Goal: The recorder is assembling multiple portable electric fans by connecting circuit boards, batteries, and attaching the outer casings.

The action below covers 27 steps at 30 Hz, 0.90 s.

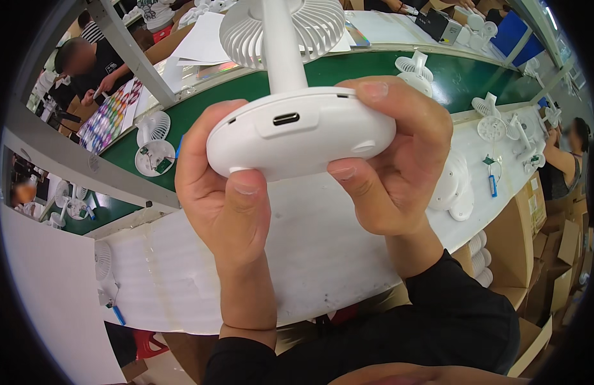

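A white desk fan is raised close in front of me, its rounded base facing me. A small oval port sits in the middle of the base's edge. My left hand grips the left end of the base, thumb below and fingers around the side. On the other end, my right hand is closed in the same way, fingers on top and thumb underneath. The fan's stem and slatted cage point away from me at the top of the view.
Beneath my hands lies a white worktable. Beyond it runs a green conveyor belt carrying part-built fans. White round covers and a blue battery lie at right. Cardboard boxes stand beyond. Other people work at left and right.
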{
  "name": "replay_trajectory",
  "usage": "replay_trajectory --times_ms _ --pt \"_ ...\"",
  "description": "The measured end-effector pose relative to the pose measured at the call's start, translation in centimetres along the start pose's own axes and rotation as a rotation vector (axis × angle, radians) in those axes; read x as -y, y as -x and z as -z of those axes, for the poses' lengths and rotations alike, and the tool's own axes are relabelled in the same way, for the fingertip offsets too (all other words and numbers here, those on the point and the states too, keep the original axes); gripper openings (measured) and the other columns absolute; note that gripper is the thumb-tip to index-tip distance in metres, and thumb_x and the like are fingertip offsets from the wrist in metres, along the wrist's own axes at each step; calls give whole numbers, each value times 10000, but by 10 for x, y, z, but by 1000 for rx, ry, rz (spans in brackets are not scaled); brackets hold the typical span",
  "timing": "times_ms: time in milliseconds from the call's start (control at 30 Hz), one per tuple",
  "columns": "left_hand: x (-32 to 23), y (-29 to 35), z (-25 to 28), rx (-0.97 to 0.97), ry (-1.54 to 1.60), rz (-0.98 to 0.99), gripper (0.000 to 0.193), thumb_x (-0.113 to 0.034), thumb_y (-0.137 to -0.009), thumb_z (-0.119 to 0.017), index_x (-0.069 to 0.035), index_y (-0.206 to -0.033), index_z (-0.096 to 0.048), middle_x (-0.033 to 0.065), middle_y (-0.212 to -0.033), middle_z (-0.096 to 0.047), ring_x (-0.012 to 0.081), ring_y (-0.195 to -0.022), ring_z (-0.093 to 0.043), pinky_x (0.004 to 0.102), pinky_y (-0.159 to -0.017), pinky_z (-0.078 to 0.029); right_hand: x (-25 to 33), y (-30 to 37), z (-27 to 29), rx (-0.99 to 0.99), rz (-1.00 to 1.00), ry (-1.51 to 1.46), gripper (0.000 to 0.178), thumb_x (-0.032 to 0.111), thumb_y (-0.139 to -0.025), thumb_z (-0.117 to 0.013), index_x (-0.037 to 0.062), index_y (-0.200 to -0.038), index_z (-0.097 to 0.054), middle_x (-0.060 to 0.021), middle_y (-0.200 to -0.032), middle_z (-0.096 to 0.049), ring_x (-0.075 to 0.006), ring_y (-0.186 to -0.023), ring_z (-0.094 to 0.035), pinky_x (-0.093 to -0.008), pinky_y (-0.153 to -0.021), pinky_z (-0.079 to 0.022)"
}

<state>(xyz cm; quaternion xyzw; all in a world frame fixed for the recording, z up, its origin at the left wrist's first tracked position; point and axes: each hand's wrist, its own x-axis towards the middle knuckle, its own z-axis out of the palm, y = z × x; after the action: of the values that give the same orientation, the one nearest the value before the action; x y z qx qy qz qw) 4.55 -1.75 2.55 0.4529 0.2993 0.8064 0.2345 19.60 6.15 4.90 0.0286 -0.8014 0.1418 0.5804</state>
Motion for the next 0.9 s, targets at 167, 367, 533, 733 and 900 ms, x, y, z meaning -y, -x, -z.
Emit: replay_trajectory --times_ms 167,367,533,733,900 --pt "5 -1 9 31 -20 2 662 -399 -799 -822 25 -1250 -588 140 -1174 -637 217 -1011 -598 311 -899 -471 12 -1 0 -25 -335 -154 640 98 -751 -735 24 -1342 -500 -137 -1110 -598 -216 -908 -590 -273 -817 -479" --pt "16 3 11 117 -126 53 684 -403 -731 -876 34 -1195 -630 148 -1089 -674 215 -939 -618 298 -850 -492 26 0 13 -1 -387 -10 372 96 -718 -772 48 -1077 -688 -63 -981 -582 -166 -811 -533 -244 -731 -445" --pt "6 -5 8 253 -134 6 660 -476 -783 -821 25 -1169 -633 187 -1088 -673 218 -960 -615 318 -841 -502 33 -2 13 -21 -350 28 244 68 -724 -741 67 -965 -705 -36 -910 -557 -165 -749 -483 -249 -671 -413" --pt "12 -5 -7 61 265 -18 476 -489 -999 -505 -24 -1002 -611 120 -922 -639 200 -894 -583 325 -817 -479 12 -5 -15 -62 -44 -23 308 89 -702 -803 63 -1001 -734 -58 -948 -555 -148 -823 -533 -230 -724 -455" --pt "1 -1 7 -90 417 69 428 -413 -1051 -370 -59 -930 -578 82 -803 -591 185 -809 -556 321 -764 -458 8 5 -35 -14 -35 -112 354 105 -766 -758 53 -1109 -686 -87 -1060 -560 -174 -903 -540 -248 -788 -448"
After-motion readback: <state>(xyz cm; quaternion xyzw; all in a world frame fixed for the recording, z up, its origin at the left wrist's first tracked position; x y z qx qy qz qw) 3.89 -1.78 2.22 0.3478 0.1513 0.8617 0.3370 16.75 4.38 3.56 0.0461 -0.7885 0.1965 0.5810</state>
